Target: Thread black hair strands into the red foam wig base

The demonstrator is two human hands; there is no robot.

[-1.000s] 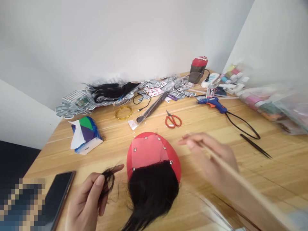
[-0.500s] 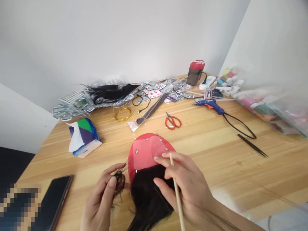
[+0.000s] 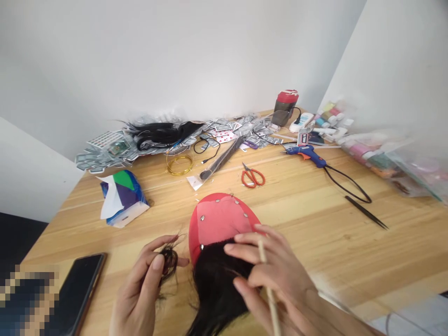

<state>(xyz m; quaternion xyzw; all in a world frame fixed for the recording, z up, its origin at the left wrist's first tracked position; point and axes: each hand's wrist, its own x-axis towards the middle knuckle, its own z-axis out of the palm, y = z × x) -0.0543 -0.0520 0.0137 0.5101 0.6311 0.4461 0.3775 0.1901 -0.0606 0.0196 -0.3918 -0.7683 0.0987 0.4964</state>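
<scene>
Red dome (image 3: pixel 193 231): here it sits in my head view, low in the middle of the wooden table (image 3: pixel 297 196), between the two hands.
Pink panel (image 3: pixel 222 221): lying over the dome's crown, and I can pick out metal pins (image 3: pixel 202 218) along its sides.
Black hair (image 3: pixel 217 284): covering the near part of the dome and spilling down toward me, its tail swept to the left.
Left hand (image 3: pixel 138 284): I have it just left of the dome, thumb and fingers pinching a small dark tuft (image 3: pixel 170 261), stray strands poking out.
Right hand (image 3: pixel 280 275): over the dome's right side, grasping a wooden stick (image 3: pixel 269 294) that runs across the fingers; fingertips spread at the hair's upper edge, thumb apart from them.
Scissors (image 3: pixel 253 177): red handles, lying just beyond the dome.
Glue gun (image 3: pixel 308 154): blue, off to the right, with black tweezers (image 3: pixel 366 212) nearer me.
Phone (image 3: pixel 82 291): dark screen up, left of the left hand.
Tissue pack (image 3: pixel 122 200): beyond the phone, with gold wire (image 3: pixel 180 165) to its right.
Playing cards (image 3: pixel 224 135): heaped along the wall.
</scene>
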